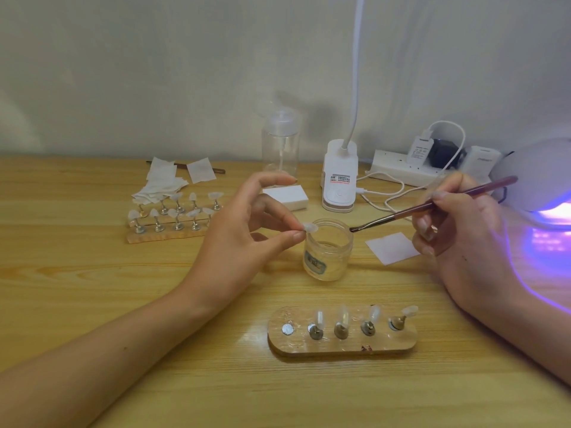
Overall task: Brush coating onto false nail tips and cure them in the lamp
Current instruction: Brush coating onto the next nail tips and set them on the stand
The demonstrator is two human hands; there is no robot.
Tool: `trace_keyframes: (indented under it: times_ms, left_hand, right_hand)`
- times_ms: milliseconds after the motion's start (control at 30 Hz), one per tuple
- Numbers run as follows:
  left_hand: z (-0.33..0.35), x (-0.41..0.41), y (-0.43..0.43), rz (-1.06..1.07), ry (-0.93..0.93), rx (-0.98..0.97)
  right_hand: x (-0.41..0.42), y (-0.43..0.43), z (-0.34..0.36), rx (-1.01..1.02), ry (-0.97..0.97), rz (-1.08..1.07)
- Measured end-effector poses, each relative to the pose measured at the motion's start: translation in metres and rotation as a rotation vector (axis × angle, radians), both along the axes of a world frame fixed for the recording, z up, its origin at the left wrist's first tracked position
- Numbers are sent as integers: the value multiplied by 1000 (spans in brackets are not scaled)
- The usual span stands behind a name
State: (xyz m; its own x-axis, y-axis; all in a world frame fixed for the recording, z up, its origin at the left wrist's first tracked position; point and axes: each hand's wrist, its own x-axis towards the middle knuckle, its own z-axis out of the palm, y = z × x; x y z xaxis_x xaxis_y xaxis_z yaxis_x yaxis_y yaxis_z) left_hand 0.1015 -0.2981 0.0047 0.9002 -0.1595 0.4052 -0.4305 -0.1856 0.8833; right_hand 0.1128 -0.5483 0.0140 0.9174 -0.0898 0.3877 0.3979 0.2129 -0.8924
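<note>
Two hands work: left hand [244, 223] pinches nail tip [309, 227], right hand [457, 223] grips brush [432, 205].

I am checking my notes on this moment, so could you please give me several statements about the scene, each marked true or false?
1. The left hand pinches a nail tip above the jar. True.
2. The brush is in the left hand. False: the right hand holds it, bristles at the jar's rim.
3. Every spot on the near holder is filled. False: its leftmost spot is bare.
4. The curing lamp glows purple. True.
5. The jar has its lid on. False: it stands open.
</note>
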Motion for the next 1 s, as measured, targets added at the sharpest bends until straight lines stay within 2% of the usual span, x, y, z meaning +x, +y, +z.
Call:
trace_keyframes:
  times_ms: [233, 433, 733, 900, 1000]
  left_hand:
    - [0, 0, 1, -18, -3, -24]
    - [-1, 0, 1, -42, -1, -39]
    - [0, 0, 1, -42, -31, -33]
    - [0, 0, 0, -48, -41, -30]
    - [0, -1, 0, -45, -50, -19]
  right_hand:
    - [-1, 1, 3, 60, -40, 35]
    - [-4, 9, 4, -100, 17, 143]
    - [-5, 17, 4, -173, 80, 218]
    - [-6, 14, 4, -105, 149, 142]
    - [-6, 14, 5, -102, 121, 174]
